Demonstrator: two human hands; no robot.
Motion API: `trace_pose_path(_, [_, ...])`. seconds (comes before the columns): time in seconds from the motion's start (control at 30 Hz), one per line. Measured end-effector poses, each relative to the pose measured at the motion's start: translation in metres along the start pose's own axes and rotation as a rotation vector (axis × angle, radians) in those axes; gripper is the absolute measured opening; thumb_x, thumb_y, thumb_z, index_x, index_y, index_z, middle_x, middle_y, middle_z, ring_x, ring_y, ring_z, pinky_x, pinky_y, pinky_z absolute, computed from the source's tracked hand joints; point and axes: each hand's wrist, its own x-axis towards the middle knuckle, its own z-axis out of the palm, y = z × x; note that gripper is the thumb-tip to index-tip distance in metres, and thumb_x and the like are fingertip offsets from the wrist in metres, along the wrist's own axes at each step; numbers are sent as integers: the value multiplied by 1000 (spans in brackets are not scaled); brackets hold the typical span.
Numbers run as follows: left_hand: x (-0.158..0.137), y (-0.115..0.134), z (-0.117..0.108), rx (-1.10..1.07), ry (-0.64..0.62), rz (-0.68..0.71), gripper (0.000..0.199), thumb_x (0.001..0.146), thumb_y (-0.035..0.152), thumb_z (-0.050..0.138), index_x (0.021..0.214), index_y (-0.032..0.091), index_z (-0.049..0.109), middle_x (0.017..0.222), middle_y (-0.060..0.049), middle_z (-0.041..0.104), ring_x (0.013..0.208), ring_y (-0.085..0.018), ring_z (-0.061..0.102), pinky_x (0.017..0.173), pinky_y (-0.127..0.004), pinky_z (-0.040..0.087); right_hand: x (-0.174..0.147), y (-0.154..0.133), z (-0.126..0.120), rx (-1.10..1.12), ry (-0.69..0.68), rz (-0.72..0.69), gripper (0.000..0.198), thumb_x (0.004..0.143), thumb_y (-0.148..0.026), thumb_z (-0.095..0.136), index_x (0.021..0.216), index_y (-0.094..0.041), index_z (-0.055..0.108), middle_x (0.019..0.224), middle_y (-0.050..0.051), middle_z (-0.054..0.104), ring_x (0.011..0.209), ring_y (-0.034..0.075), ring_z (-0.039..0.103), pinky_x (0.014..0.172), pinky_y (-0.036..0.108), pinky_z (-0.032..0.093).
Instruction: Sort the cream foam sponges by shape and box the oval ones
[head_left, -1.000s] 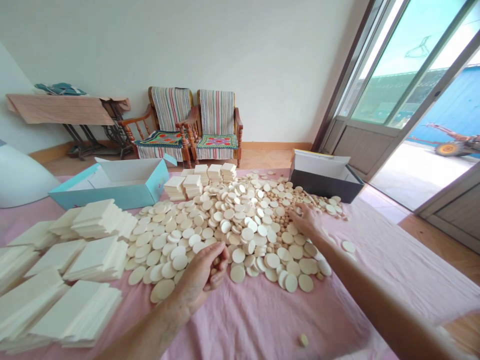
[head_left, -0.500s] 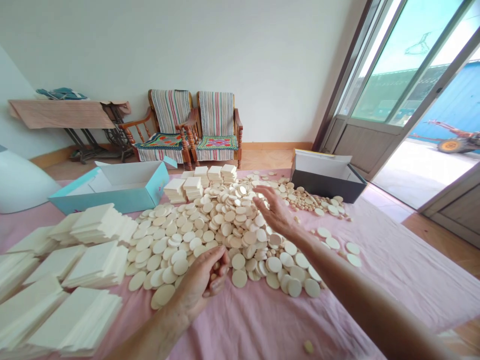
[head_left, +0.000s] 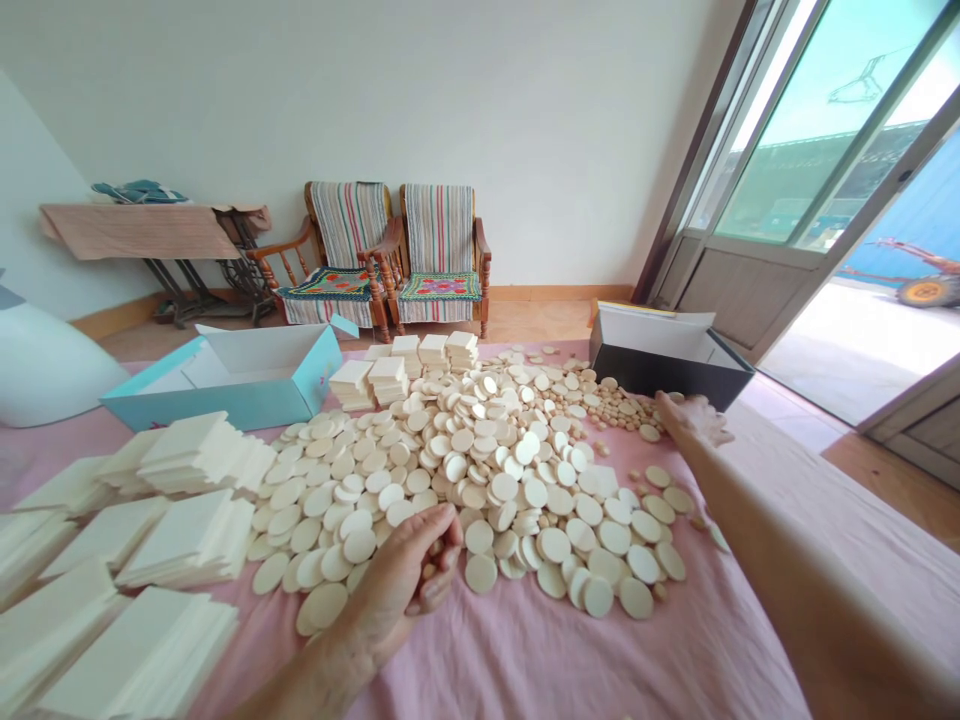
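My left hand [head_left: 420, 565] is curled closed in front of the pile, with small round wooden pieces [head_left: 430, 568] showing between its fingers. Close behind it spreads a heap of pale wooden discs [head_left: 457, 440]. Reaching far to the right, my right hand [head_left: 694, 420] is low over the cloth with its fingers apart, just in front of the black box [head_left: 660, 365]. Beside its thumb lie many small wooden pieces [head_left: 619, 405], like beads or tiny discs. I see nothing held in the right hand.
Stacks of square wooden sheets [head_left: 187, 535] stand on the left, and smaller stacks [head_left: 388, 378] at the back. An open light-blue box [head_left: 225, 395] sits behind the left stacks. A pink cloth [head_left: 555, 660] lies under everything. Two chairs [head_left: 439, 240] stand by the wall.
My right hand has moved from above the middle of the disc heap out to the right, by the black box. Discs at the heap's right side have spread rightward. My left hand stays closed.
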Motion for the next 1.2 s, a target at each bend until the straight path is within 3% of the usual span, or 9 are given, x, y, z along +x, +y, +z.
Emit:
trace_pose_path(0.1, [-1,0,1,2,2,-2,34,80,45,63,70,15,51,52,6,43,33,0,26,34,-14,7,-12,-10,6,-26,-80,-44,50,75,-57,46,99,-19,69,107,21,63,106,37,54,82,49,42])
trace_pose_path(0.2, [-2,0,2,-8,-12,-6,34,80,45,63,70,15,51,52,6,44,33,0,27,34,-14,8,-31,-25,7,2,-171,-214,46,76,-56,46,93,-20,69,97,16,67,95,31,60,77,40,44])
trace_pose_path(0.4, [-2,0,3,-4,-21,-21,34,79,45,65,71,15,50,52,6,45,34,0,26,34,-14,7,-92,-68,-5,139,-387,-392,42,79,-54,49,95,-18,65,88,10,69,84,25,62,73,34,45])
trace_pose_path(0.53, [-1,0,3,9,-11,-18,35,78,46,65,71,15,50,52,6,45,34,0,25,34,-14,7,-142,-95,-27,366,-532,-708,43,82,-52,52,108,-19,63,103,9,67,90,22,62,77,33,46])
trace_pose_path(0.63, [-2,-1,2,26,-7,-16,35,79,47,64,71,15,50,52,6,44,34,0,25,34,-14,7,-154,-102,-42,557,-587,-920,43,83,-50,53,116,-24,62,113,8,63,88,18,64,76,30,48])
trace_pose_path(0.7, [-2,-1,2,31,-7,-14,35,79,47,63,72,15,50,52,7,44,35,0,26,34,-14,8,-139,-99,-42,559,-494,-857,39,85,-48,50,110,-22,65,111,8,64,85,19,64,74,30,48])
trace_pose_path(0.83, [-3,0,5,24,-9,-17,36,77,48,65,71,16,50,52,6,45,34,0,26,34,-14,8,-75,-78,-20,230,-118,-439,41,80,-46,52,104,-16,66,109,15,63,105,29,57,88,40,44])
trace_pose_path(1.0, [-4,2,8,6,-13,-24,38,74,49,67,70,15,50,51,6,45,34,0,25,33,-14,8,-24,-63,12,47,-68,-29,68,71,-59,53,111,-4,61,113,29,57,111,37,49,91,50,39])
trace_pose_path(1.2, [-4,0,7,6,-5,-25,38,75,49,67,69,15,50,51,6,46,33,0,26,33,-14,9,-34,-79,33,27,-51,-1,58,75,-54,46,110,-12,64,115,26,56,114,38,45,90,55,35])
